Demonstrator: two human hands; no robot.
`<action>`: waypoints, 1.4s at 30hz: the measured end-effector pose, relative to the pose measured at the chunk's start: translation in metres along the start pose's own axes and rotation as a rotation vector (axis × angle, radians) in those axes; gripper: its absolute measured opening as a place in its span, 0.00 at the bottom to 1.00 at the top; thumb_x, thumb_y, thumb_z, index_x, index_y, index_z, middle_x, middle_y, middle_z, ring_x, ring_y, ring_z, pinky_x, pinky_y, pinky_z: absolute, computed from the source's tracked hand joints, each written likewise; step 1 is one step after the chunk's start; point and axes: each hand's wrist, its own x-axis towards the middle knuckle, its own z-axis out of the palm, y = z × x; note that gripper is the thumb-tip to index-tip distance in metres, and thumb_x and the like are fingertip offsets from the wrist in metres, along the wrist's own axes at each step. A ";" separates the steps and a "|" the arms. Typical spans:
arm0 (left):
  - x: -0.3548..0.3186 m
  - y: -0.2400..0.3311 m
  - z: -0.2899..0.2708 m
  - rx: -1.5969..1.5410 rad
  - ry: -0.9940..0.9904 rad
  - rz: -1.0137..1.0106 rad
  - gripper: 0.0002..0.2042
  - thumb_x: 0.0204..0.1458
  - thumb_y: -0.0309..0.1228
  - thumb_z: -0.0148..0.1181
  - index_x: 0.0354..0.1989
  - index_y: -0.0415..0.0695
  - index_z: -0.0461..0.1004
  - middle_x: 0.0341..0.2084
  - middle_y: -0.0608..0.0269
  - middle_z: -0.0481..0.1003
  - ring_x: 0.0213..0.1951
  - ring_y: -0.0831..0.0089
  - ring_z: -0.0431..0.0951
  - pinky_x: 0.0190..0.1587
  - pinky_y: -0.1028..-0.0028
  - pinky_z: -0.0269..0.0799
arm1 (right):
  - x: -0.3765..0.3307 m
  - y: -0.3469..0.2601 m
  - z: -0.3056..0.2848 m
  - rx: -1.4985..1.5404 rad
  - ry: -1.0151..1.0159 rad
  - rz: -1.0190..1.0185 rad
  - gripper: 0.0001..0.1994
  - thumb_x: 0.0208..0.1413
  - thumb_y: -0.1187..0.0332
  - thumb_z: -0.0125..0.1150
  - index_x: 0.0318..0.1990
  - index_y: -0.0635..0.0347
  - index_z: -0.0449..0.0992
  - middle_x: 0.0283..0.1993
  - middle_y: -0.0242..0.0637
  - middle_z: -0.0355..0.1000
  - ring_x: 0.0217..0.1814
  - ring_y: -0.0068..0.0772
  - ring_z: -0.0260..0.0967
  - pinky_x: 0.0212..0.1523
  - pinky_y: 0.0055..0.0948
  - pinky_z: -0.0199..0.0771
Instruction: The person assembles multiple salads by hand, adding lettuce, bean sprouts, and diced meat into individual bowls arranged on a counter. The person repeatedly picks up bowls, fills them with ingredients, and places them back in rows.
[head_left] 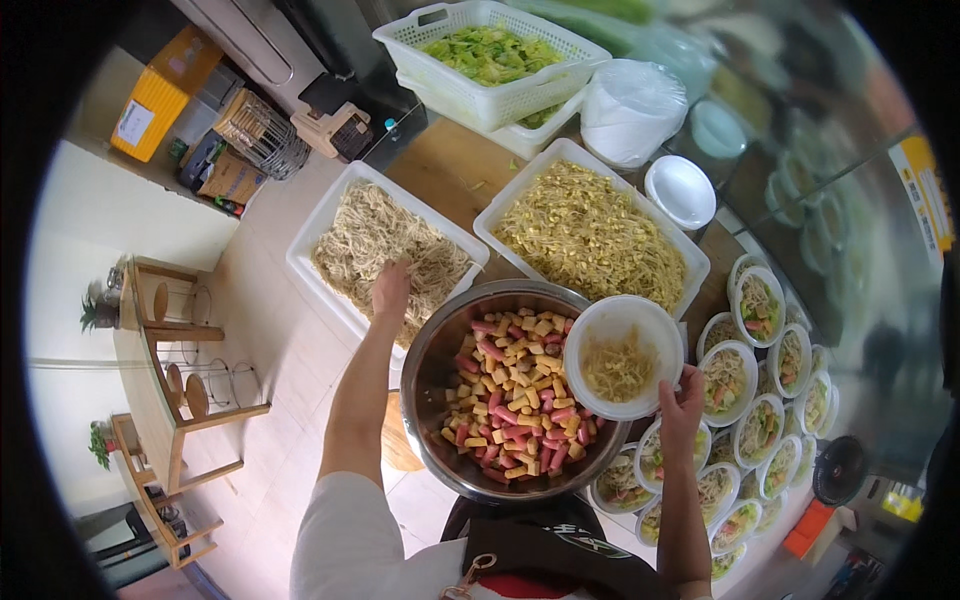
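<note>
My left hand [391, 290] reaches into a white tub [303, 262] of thin pale-brown noodles [365, 235], its fingers closed on some strands and partly sunk among them. In my right hand [682, 402] is a round white bowl [652, 318], gripped by its right rim. Pale bean sprouts [617, 368] lie at the bottom of this bowl. It is held over the right edge of a large steel basin [425, 420]. Sausage pieces [545, 455] and short tan chunks [520, 375] fill the basin. Beyond it stands a white tub [493, 215] of yellow-headed bean sprouts [590, 225].
Several filled bowls [727, 383] crowd the right side, some overlapping. A white basket [405, 50] of chopped lettuce [490, 52] stands at the back. Beside it are wrapped white bowls [632, 110] and an unwrapped white bowl [680, 192]. A glass panel [830, 250] borders the right.
</note>
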 end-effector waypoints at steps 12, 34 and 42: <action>0.098 -0.120 -0.030 -0.185 -0.065 0.039 0.19 0.43 0.29 0.61 0.47 0.45 0.71 0.44 0.49 0.71 0.43 0.53 0.74 0.45 0.61 0.70 | 0.000 -0.003 0.032 0.003 -0.028 0.030 0.10 0.53 0.79 0.51 0.43 0.65 0.63 0.39 0.32 0.67 0.40 0.19 0.64 0.43 0.20 0.65; -0.025 0.086 -0.286 -1.178 -0.457 -0.049 0.12 0.47 0.15 0.54 0.41 0.40 0.71 0.33 0.64 0.75 0.33 0.80 0.75 0.37 0.79 0.73 | -0.008 -0.014 0.108 0.086 -0.311 -0.070 0.12 0.52 0.76 0.54 0.45 0.63 0.64 0.41 0.35 0.66 0.40 0.20 0.65 0.39 0.19 0.67; -0.090 0.189 -0.246 -0.851 -0.773 0.190 0.17 0.47 0.25 0.61 0.46 0.40 0.70 0.36 0.62 0.75 0.38 0.72 0.74 0.44 0.74 0.72 | -0.016 -0.027 0.130 0.200 -0.332 -0.128 0.10 0.53 0.75 0.53 0.42 0.64 0.64 0.35 0.33 0.67 0.32 0.16 0.65 0.32 0.19 0.68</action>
